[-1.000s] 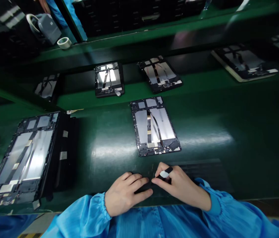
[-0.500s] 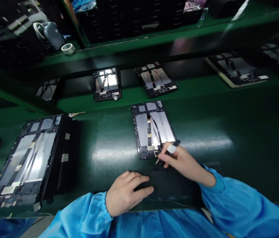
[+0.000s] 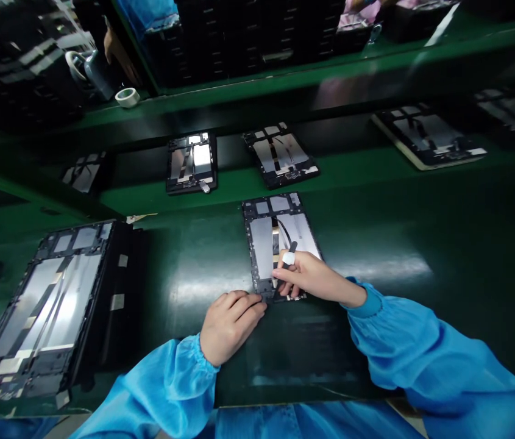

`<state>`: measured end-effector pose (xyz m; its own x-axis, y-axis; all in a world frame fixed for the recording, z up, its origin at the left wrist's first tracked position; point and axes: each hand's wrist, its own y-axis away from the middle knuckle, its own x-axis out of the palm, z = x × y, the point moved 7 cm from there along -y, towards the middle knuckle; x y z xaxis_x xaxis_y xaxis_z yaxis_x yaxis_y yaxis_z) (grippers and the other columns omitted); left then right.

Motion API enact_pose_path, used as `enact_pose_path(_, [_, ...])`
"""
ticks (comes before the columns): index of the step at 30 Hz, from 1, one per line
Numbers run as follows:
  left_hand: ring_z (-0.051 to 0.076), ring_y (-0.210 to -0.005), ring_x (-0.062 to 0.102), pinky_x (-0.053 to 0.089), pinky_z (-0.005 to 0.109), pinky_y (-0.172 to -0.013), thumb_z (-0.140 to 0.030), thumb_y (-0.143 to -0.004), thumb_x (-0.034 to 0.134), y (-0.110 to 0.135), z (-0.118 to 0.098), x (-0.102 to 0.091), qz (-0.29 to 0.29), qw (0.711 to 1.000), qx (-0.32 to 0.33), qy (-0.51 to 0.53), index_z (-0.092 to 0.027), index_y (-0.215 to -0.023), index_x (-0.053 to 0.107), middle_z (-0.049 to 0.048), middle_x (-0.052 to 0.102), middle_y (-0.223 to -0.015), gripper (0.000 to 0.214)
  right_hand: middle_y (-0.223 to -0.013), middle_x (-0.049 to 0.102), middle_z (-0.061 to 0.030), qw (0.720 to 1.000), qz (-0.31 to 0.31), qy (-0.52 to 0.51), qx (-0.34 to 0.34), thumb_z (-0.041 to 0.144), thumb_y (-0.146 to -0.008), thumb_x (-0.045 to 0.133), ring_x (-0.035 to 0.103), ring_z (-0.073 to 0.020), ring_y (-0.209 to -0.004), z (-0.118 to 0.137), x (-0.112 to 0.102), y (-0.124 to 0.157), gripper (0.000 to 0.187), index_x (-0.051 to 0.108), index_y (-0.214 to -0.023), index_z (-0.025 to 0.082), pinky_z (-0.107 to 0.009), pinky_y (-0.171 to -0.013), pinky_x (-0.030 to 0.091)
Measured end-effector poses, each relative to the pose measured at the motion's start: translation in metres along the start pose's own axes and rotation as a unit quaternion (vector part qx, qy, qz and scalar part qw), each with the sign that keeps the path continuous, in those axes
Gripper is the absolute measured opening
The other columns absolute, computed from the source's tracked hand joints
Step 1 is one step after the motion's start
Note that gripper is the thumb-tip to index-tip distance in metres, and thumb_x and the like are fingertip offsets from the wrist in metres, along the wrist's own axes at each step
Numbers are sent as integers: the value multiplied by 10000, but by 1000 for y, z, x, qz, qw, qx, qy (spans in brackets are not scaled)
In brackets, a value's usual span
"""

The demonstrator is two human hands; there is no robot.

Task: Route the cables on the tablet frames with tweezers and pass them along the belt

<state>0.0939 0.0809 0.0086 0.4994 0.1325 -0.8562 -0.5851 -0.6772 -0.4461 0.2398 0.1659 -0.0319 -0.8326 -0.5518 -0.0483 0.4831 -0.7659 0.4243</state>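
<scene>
"Opened tablet (image 3: 264, 241), one, inner side up, silver plate (image 3: 305, 236) and flat ribbon cable (image 3: 276, 244) exposed. Location?"

"Middle of the green bench (image 3: 385, 225), set back from its near edge. Long axis roughly front to back, far end leaning slightly left."

"Right hand (image 3: 300, 274)?"

"Closed in a pinch on one dark slim tool (image 3: 293, 246), white patch on its upper part; exact type not legible. Hand comes in from the right, over the near end of the tablet; the working tip is mostly hidden among the fingers."

"Left hand (image 3: 231, 326)?"

"Palm down, fingers extended side by side, no item seen in its grasp. Fingertips at the tablet's near-left corner, apparently touching."

"Governing relation?"

"Right hand is the nearer, already overlapping the piece; most of the tablet's length lies forward of it, its left border beyond the fingertips. From the left hand, the tablet lies forward and to the right."

"Surroundings?"

"Stack of similar tablets (image 3: 81, 292), near-left corner of the bench, pale tape tabs on its side. Further opened tablets in a row towards the far edge, one with a silver tab at its near-right corner (image 3: 192, 163). Tape roll (image 3: 128, 103), one, on the shelf behind."
</scene>
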Motion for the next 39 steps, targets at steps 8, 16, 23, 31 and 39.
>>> enact_pose_path(8, [163,-899,627,522,294,-791,-177,-944,588,-2,1,0,0,1000,-5,6,-172,-1060,664,47,723,-1024,138,-570,682,-3,1000,-3,-3,-5,361,-816,707,701,-144,-537,3,0,3,224,567,-777,191,-200,-441,553])
enact_pose_path(16, [165,-888,623,514,289,-774,-171,-936,600,-3,0,-2,-1,1000,-9,10,-168,-1047,666,40,723,-1021,129,-553,661,3,1000,-9,3,-9,346,-820,693,719,-172,-579,6,0,5,198,575,-779,192,-233,-467,570])
enact_pose_path(23, [167,-940,615,498,294,-789,-172,-980,509,1,0,3,35,999,4,-17,-200,-1185,637,52,700,-1072,243,-558,668,2,1000,-12,13,-15,353,-830,686,715,-180,-564,6,1,5,201,570,-777,198,-250,-469,575])
enact_pose_path(31, [182,-937,598,507,308,-736,-139,-1004,425,0,-4,6,80,994,29,-67,-198,-1229,608,65,672,-1100,296,-619,680,-8,995,-85,9,-50,455,-850,654,721,-192,-608,2,-20,19,270,554,-785,213,-248,-464,552])
enact_pose_path(39, [193,-933,599,508,322,-777,-124,-983,470,0,-2,7,64,997,14,-48,-196,-1231,606,74,649,-1086,292,-683,675,-8,979,-118,134,-98,415,-923,585,705,-204,-649,-1,-25,42,206,568,-839,228,-280,-519,515])
